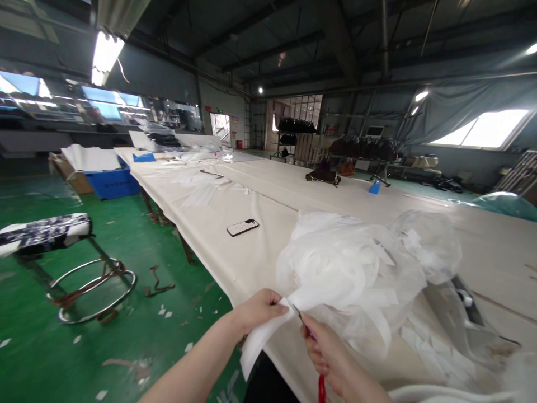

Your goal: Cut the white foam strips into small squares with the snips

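Note:
My left hand [263, 309] is at the table's front edge, its thumb and fingers closed on a white strip of thin, cloth-like material [262, 341]. The strip's free end hangs toward my lap, and its other end runs into a large crumpled pile of white strips and clear plastic [335, 260]. Close beside it, my right hand [322, 350] grips scissors [297, 313], with slim metal blades pointing up at the strip. Something red [321, 387] hangs below that fist. The fingers hide most of the scissors, and I cannot tell whether the blades are apart.
A phone [242, 227] lies on the long cream-covered table [268, 196]. Beyond it are loose white pieces [201, 193] and a dark bag [323, 173]. To the left are a stool [46, 232] and a blue crate [113, 182] on the green floor, which has scattered scraps.

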`<state>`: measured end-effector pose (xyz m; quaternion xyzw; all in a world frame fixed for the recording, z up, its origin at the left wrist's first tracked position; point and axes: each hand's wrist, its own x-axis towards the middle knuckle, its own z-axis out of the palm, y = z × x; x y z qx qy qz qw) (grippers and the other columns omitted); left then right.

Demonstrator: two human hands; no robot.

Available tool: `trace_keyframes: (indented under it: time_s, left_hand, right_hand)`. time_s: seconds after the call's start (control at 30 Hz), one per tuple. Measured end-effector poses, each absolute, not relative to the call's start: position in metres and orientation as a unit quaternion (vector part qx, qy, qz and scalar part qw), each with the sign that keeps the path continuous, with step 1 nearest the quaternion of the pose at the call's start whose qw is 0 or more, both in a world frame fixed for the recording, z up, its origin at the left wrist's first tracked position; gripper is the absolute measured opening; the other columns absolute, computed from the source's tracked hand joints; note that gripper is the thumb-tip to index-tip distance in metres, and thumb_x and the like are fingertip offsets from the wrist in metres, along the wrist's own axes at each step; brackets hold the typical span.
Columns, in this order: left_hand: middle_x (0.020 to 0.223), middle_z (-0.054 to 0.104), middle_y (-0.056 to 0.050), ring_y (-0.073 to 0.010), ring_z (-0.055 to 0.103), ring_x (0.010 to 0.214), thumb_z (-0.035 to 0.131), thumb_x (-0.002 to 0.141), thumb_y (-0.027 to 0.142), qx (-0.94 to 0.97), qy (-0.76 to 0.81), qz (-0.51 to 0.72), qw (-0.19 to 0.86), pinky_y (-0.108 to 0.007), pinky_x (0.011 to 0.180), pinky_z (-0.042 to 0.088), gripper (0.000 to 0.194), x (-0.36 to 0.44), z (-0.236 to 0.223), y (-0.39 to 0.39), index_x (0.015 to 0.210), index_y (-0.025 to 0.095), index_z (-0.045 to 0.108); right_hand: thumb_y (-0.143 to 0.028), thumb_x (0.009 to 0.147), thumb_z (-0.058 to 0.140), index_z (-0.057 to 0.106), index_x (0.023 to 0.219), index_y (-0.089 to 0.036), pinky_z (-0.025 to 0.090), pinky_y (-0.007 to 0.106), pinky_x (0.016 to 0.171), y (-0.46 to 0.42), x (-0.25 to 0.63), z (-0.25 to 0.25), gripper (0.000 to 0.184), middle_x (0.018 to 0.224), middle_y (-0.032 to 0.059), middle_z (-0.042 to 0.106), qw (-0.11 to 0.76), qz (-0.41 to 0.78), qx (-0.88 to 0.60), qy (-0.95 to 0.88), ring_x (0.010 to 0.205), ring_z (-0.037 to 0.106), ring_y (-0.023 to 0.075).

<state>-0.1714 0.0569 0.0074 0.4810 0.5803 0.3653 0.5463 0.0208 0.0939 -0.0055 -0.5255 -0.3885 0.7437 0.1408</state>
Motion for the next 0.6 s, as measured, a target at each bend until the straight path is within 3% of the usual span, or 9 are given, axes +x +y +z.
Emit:
trace_keyframes:
  time_s: [0.27,0.4,0.6]
  left_hand:
    - [0.077,0.067,-0.005,-0.0141,0.056,0.065,0.08,0.061,0.053,0.384,0.537,0.396,0.638,-0.024,0.061,0.043,0.047,-0.173,-0.002,0.048,0.085,0.012,0.072]
    - [0.068,0.065,-0.003,-0.0127,0.052,0.059,0.083,0.058,0.052,0.365,0.557,0.413,0.621,-0.023,0.056,0.039,0.047,-0.172,-0.007,0.045,0.077,0.011,0.071]
    - [0.076,0.068,-0.006,-0.0157,0.055,0.065,0.076,0.065,0.057,0.416,0.544,0.429,0.589,-0.025,0.063,0.041,0.051,-0.168,-0.011,0.039,0.084,0.01,0.074]
  right_hand:
    - [-0.051,0.093,0.045,0.049,0.07,-0.02,0.006,0.016,0.032,0.096,0.028,-0.025,0.038,0.04,-0.013,0.024,0.148,0.747,-0.499,-0.414,0.029,0.017,0.0033]
    - [-0.054,0.091,0.047,0.048,0.069,-0.02,0.006,0.016,0.031,0.093,0.028,-0.03,0.04,0.039,-0.0129,0.024,0.141,0.744,-0.5,-0.42,0.029,0.017,0.0035]
    - [-0.057,0.09,0.048,0.049,0.07,-0.02,0.008,0.016,0.031,0.087,0.028,-0.022,0.042,0.04,-0.0124,0.027,0.133,0.747,-0.488,-0.432,0.029,0.019,0.0031]
